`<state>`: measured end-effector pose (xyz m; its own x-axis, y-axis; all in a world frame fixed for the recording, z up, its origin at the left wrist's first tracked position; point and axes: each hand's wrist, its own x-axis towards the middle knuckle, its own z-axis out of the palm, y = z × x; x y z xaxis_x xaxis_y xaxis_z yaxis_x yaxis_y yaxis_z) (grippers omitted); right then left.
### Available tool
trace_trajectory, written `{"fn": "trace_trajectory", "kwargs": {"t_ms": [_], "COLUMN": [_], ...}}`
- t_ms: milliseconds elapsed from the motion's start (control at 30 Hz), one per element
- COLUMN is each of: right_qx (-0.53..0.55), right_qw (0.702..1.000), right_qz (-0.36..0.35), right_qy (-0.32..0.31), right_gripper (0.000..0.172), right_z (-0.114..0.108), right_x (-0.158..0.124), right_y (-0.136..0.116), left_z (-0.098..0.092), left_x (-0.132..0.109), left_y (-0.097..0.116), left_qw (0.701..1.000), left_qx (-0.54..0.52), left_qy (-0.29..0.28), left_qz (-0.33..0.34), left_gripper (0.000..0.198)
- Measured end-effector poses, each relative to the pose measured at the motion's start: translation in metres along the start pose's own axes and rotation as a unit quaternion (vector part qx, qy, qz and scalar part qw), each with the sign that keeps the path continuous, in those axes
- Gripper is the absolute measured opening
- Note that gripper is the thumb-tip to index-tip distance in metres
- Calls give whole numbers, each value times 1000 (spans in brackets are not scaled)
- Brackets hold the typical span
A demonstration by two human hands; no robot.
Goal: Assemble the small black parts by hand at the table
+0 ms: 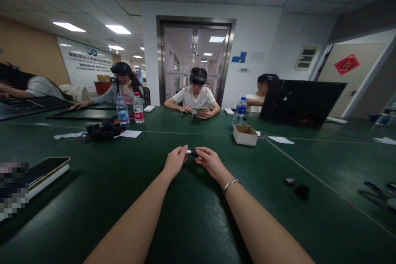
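Note:
Above the green table point(198, 198), both hands meet on a small black piece with a shiny metal end point(193, 153). My left hand point(175, 162) pinches the metal end between thumb and fingers. The black end is gripped by my right hand point(211, 163), whose wrist wears a silver bracelet point(231, 185). The piece is too small to tell its exact kind. To the right of my right hand lie a small dark cylinder with a light band point(290, 181) and a black piece point(302, 192).
At the left rests a phone point(46, 169) on a white block. Ahead are a tangle of black gear point(103, 130), two bottles point(123, 111), an open box point(245, 136) and another bottle point(239, 111). A black panel point(300, 101) stands right. Several people sit across the table.

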<state>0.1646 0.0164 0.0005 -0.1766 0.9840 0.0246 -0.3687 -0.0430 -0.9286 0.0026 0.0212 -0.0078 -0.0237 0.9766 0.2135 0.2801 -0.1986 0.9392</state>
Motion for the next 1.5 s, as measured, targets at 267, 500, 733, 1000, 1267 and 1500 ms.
{"fn": "trace_trajectory", "kwargs": {"t_ms": [267, 500, 733, 1000, 1267, 1500], "right_qx": [-3, -4, -8, -7, -10, -4], "right_qw": [1000, 1000, 1000, 1000, 1000, 1000], "right_qz": [5, 4, 1, 1, 2, 6], "right_qy": [0, -5, -12, -9, -4, -5], "right_gripper": [28, 28, 30, 29, 26, 24], "right_z": [1, 0, -1, 0, 1, 2], "right_x": [0, 0, 1, 0, 0, -2], "right_y": [-2, -2, 0, -1, -1, -4], "left_z": [-2, -2, -2, -2, -2, -1], "left_x": [-3, -3, -3, -5, -5, -5], "left_y": [4, 4, 3, 4, 4, 4], "left_qw": [1000, 1000, 999, 998, 997, 998], "left_qx": [24, 30, 43, 58, 72, 55], "left_qy": [1, 1, -8, -2, -6, -21], "left_qz": [4, 7, 4, 6, 25, 36], "left_gripper": [44, 43, 46, 49, 48, 42]}}
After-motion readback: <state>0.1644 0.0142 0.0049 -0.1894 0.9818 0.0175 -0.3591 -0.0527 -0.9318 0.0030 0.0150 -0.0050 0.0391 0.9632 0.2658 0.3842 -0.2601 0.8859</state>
